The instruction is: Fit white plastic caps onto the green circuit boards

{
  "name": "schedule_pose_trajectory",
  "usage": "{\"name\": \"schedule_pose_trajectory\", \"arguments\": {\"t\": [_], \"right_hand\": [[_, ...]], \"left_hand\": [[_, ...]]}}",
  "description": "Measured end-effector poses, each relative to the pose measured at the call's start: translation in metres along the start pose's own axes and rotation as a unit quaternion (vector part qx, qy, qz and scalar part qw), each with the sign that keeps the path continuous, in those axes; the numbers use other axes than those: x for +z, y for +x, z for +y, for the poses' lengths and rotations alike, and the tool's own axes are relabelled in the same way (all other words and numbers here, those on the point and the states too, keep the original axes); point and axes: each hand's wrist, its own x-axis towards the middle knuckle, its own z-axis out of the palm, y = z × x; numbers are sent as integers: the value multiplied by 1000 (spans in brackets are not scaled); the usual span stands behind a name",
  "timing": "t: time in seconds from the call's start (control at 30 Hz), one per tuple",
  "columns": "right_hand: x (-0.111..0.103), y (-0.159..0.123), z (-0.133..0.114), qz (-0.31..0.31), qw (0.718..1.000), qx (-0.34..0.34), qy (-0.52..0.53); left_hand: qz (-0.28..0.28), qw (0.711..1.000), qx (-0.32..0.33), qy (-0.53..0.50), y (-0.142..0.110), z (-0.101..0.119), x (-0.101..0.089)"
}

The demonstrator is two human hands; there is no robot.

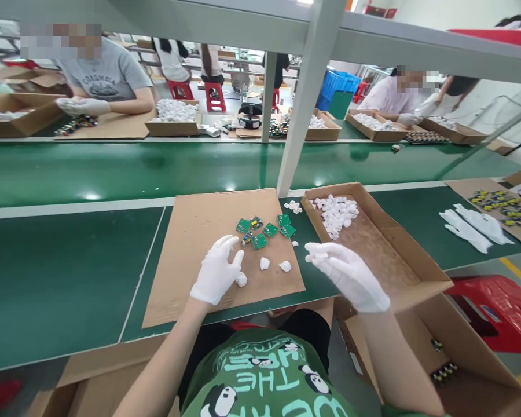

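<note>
My left hand [217,271], in a white glove, is over the cardboard sheet [186,243] with thumb and fingers apart. A small white plastic piece [241,279] lies beside its thumb. Two more white pieces, one on the left [264,263] and one on the right [285,266], rest nearby. Beyond them is a loose group of green circuit boards [259,241]. My gloved right hand [349,277] is at the near left side of the cardboard tray [399,255], its fingers pressed together. Whatever is at its fingertips blends with the glove.
White pieces [336,214] are heaped in the tray's far left corner. A metal post [301,110] rises behind the sheet. Spare gloves [475,227] lie at right. An open carton [469,353] stands below the table edge. Across the green belt [113,171], people work.
</note>
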Motion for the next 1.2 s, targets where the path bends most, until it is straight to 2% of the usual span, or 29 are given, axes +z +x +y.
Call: {"name": "schedule_pose_trajectory", "arguments": {"t": [0.13, 0.2, 0.3, 0.43, 0.6, 0.77, 0.87, 1.03, 1.1, 1.2], "right_hand": [[23, -1, 34, 16, 996, -21, 87], [30, -1, 43, 1, 994, -14, 112], [35, -2, 45, -38, 990, -5, 138], [38, -2, 42, -61, 990, -30, 127], [40, 0, 49, -48, 991, -35, 122], [43, 2, 56, -11, 992, -53, 112], [45, 2, 58, 13, 993, -61, 101], [50, 1, 55, 16, 996, -46, 71], [54, 0, 47, -2, 998, -49, 49], [63, -1, 31, -85, 993, -84, -14]], "left_hand": [[-37, 999, 10, 17, 24, 6, 6], [-64, 998, 20, 16, 34, 9, 8], [-104, 994, 43, 0, 45, 9, 8], [-134, 988, 67, -36, 46, 1, 7], [-137, 985, 33, -95, 42, -8, 9], [-106, 974, -44, -196, 41, -13, 8], [-108, 945, -92, -294, 36, -13, 3], [-146, 866, -122, -463, 9, 3, -13], [-158, 824, -129, -528, -6, 13, -17], [-172, 748, -153, -622, -27, 26, -18]]}}
